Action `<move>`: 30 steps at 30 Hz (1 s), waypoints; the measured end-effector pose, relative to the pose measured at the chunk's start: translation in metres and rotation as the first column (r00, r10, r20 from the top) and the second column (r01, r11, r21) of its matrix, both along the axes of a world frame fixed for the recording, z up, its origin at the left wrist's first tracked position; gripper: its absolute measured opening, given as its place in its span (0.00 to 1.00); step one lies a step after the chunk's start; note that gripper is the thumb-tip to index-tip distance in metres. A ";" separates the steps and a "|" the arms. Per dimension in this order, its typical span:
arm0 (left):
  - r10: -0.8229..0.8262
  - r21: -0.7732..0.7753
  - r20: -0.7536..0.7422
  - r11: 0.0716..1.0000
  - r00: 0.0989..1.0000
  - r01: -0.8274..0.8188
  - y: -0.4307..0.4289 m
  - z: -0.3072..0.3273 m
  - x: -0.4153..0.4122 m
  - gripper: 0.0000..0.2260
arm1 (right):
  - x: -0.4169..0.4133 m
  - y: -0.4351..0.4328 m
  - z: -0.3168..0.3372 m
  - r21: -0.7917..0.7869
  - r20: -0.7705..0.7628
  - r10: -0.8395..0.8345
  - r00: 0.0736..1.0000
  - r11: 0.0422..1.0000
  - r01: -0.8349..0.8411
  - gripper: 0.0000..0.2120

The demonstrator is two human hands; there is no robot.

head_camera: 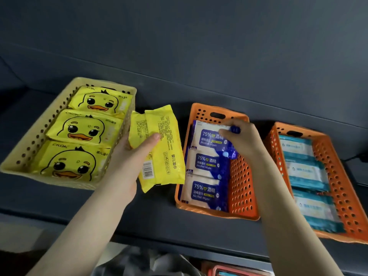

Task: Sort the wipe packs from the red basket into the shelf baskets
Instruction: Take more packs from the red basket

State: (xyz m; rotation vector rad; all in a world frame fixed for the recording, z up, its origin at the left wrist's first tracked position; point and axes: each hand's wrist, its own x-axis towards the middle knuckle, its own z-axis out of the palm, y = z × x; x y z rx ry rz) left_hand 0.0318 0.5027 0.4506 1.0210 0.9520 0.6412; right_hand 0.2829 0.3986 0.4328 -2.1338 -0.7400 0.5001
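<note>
My left hand grips a yellow wipe pack, back side up, in the gap between the cream basket and the middle orange basket. The cream basket holds three yellow duck packs. My right hand is over the middle orange basket, fingers closed on the far blue-and-white alcohol wipe pack. Two more alcohol packs lie in front of it. The right orange basket holds teal packs. A corner of the red basket shows at the bottom.
All three baskets stand in a row on a dark blue-grey shelf with a dark back wall. The right half of the middle orange basket is bare. Below the shelf edge lies a grey, blurred thing.
</note>
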 end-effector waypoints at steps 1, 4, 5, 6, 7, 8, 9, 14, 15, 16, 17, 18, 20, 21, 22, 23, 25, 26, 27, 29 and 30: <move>-0.004 0.004 0.001 1.000 1.000 0.004 0.003 0.000 0.001 0.12 | 0.003 0.006 -0.002 0.005 -0.010 -0.016 1.000 1.000 0.016 0.10; -0.032 0.021 0.006 0.999 0.999 0.032 0.008 0.000 0.001 0.11 | 0.013 0.022 -0.010 -0.049 0.029 -0.042 0.999 0.998 0.043 0.11; -0.040 0.021 0.003 0.999 0.999 0.040 0.009 0.000 0.001 0.11 | 0.016 0.026 -0.012 -0.085 0.049 -0.040 0.998 0.995 0.044 0.12; -0.047 0.020 0.004 0.999 0.999 0.046 0.010 0.000 0.001 0.11 | 0.016 0.030 -0.014 -0.126 0.102 -0.030 0.994 0.991 0.043 0.13; -0.051 0.017 0.005 0.999 0.999 0.051 0.012 0.000 0.001 0.11 | 0.015 0.033 -0.015 -0.171 0.177 -0.023 0.984 0.984 0.053 0.14; -0.053 0.013 0.007 0.999 0.999 0.053 0.012 -0.001 0.001 0.11 | 0.012 0.035 -0.016 -0.197 0.264 -0.026 0.964 0.977 0.080 0.16; -0.052 0.010 0.008 0.999 0.999 0.052 0.013 -0.002 0.001 0.11 | 0.008 0.036 -0.017 -0.211 0.334 -0.038 0.942 0.971 0.114 0.18; -0.054 0.012 0.019 0.998 0.998 0.054 0.014 -0.002 0.002 0.09 | -0.011 0.033 -0.034 -0.378 0.390 0.112 0.914 0.925 0.048 0.19; -0.056 0.015 0.019 0.998 0.998 0.056 0.014 -0.002 0.003 0.09 | -0.012 0.033 -0.037 -0.360 0.320 0.110 0.941 0.933 0.013 0.19; -0.057 0.018 0.020 0.998 0.998 0.056 0.014 -0.002 0.003 0.10 | -0.012 0.032 -0.038 -0.322 0.247 0.090 0.965 0.947 -0.006 0.18; -0.053 0.019 0.022 0.998 0.998 0.053 0.014 -0.001 0.003 0.10 | -0.011 0.032 -0.038 -0.297 0.196 0.076 0.978 0.955 -0.015 0.18; -0.048 0.022 0.027 0.999 0.998 0.048 0.014 0.000 0.004 0.10 | -0.010 0.032 -0.037 -0.292 0.176 0.078 0.981 0.956 -0.024 0.18; -0.034 0.021 0.034 0.999 0.999 0.034 0.012 0.002 0.003 0.11 | -0.011 0.033 -0.030 -0.283 0.216 0.092 0.972 0.959 -0.027 0.17; -0.024 0.016 0.036 1.000 0.999 0.023 0.012 0.004 0.003 0.11 | -0.016 0.033 -0.023 -0.235 0.260 0.097 0.961 0.971 -0.035 0.16; -0.009 0.011 0.040 1.000 0.999 0.009 0.011 0.005 0.002 0.11 | -0.024 0.033 -0.014 -0.140 0.285 0.098 0.953 0.988 -0.060 0.15; 0.012 -0.001 0.045 1.000 0.999 -0.012 0.011 0.007 0.001 0.11 | -0.036 0.032 -0.002 -0.026 0.268 0.106 0.958 0.994 -0.103 0.12; 0.060 -0.024 0.040 0.998 0.997 -0.059 0.010 0.010 0.001 0.11 | -0.071 0.026 0.028 0.180 0.115 0.213 0.970 0.956 -0.232 0.09; 0.068 -0.032 0.044 0.997 0.997 -0.066 0.009 0.012 0.002 0.12 | -0.089 0.023 0.041 0.248 0.020 0.318 0.948 0.917 -0.313 0.10; 0.059 -0.042 0.064 0.998 0.996 -0.056 0.007 0.015 0.002 0.14 | -0.106 0.020 0.051 0.280 -0.036 0.423 0.905 0.874 -0.397 0.12; -0.003 -0.034 0.128 0.999 0.992 0.007 0.003 0.022 0.001 0.19 | -0.128 0.017 0.053 0.271 -0.040 0.548 0.835 0.811 -0.519 0.18; -0.039 -0.020 0.141 0.999 0.989 0.042 0.002 0.023 -0.001 0.21 | -0.135 0.017 0.051 0.271 -0.043 0.560 0.828 0.804 -0.530 0.20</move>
